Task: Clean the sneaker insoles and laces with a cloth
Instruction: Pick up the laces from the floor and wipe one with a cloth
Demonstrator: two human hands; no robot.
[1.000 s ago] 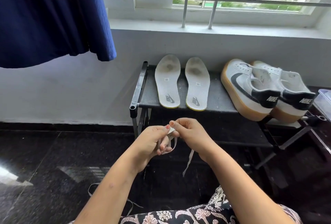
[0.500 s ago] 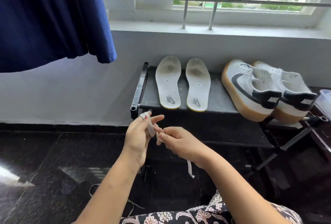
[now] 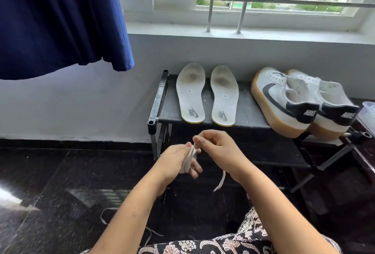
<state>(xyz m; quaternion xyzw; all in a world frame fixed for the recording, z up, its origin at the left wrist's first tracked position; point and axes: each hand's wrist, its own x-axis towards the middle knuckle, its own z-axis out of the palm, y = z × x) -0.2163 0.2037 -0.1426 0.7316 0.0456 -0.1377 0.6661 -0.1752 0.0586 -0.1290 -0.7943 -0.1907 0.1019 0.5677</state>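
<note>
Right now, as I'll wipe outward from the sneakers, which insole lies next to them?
The insole on the viewer's right; the other insole lies beside the rack's end rail, farther from the sneakers.

You can read NIKE in white capitals on the black heel tab (image 3: pixel 309 112) of the left sneaker (image 3: pixel 278 95), and again on the heel of the right sneaker (image 3: pixel 332 97). The left sneaker also bears a black swoosh on its side. The left insole (image 3: pixel 190 83) and the right insole (image 3: pixel 224 85) each show a grey NIKE wordmark with swoosh at the heel end. Each insole's small white tag is too small for you to read
</note>
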